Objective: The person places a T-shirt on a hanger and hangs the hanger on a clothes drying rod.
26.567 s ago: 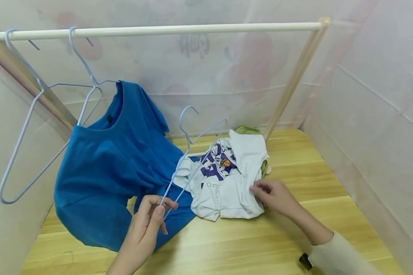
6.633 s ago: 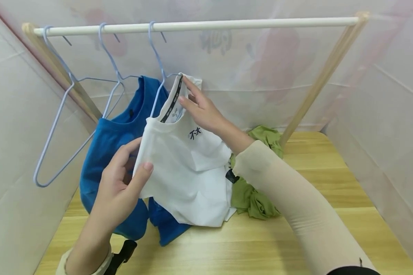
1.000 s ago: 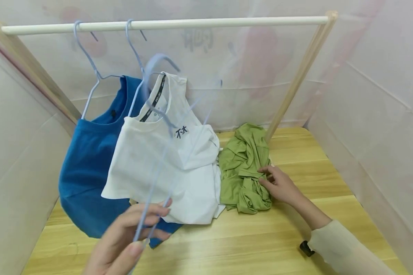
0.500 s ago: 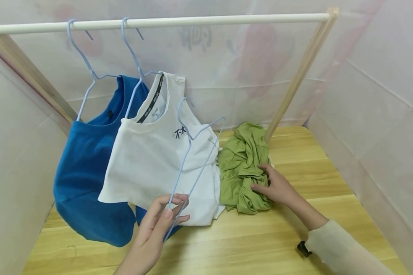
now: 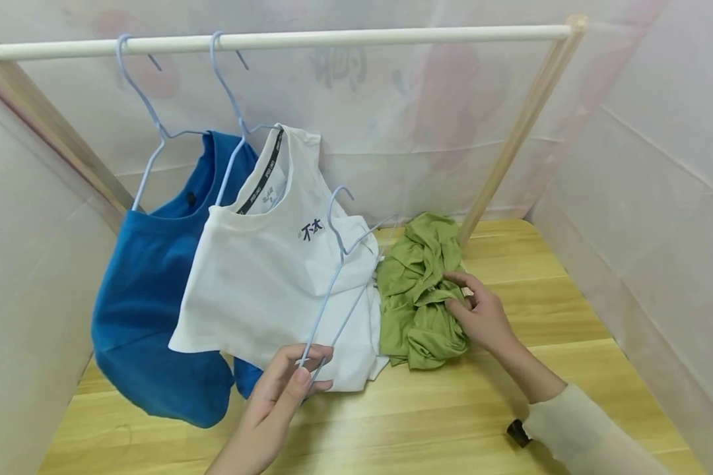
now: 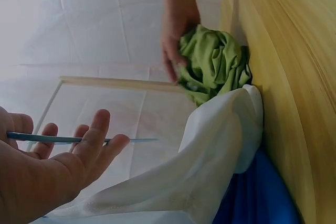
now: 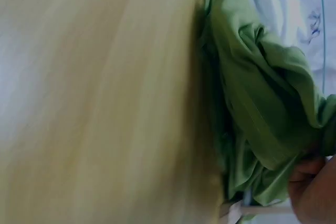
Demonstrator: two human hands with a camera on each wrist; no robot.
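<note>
My left hand (image 5: 276,392) holds a light-blue wire clothes hanger (image 5: 341,249) near its lower part, hook upward, in front of the white shirt. The left wrist view shows the hanger (image 6: 26,136) lying across the fingers. At the right, a crumpled green garment (image 5: 412,310) lies on the table, and my right hand (image 5: 484,320) pinches a fold at its right side. In the right wrist view the green garment (image 7: 257,93) partly hides that hand's fingers. A white shirt (image 5: 243,264) and a blue shirt (image 5: 148,297) hang on two more hangers.
A white rail (image 5: 362,38) with wooden end posts (image 5: 523,132) spans the back. The hung shirts' lower parts rest on the wooden table (image 5: 392,429). Pale sheet walls enclose the sides and back. A black strap piece (image 5: 518,433) shows at the right cuff.
The bare hanger, on the rail 6.6 s ago, is now in my left hand and has shifted slightly right. My right hand has gathered up a fold of the green garment, which has changed shape.
</note>
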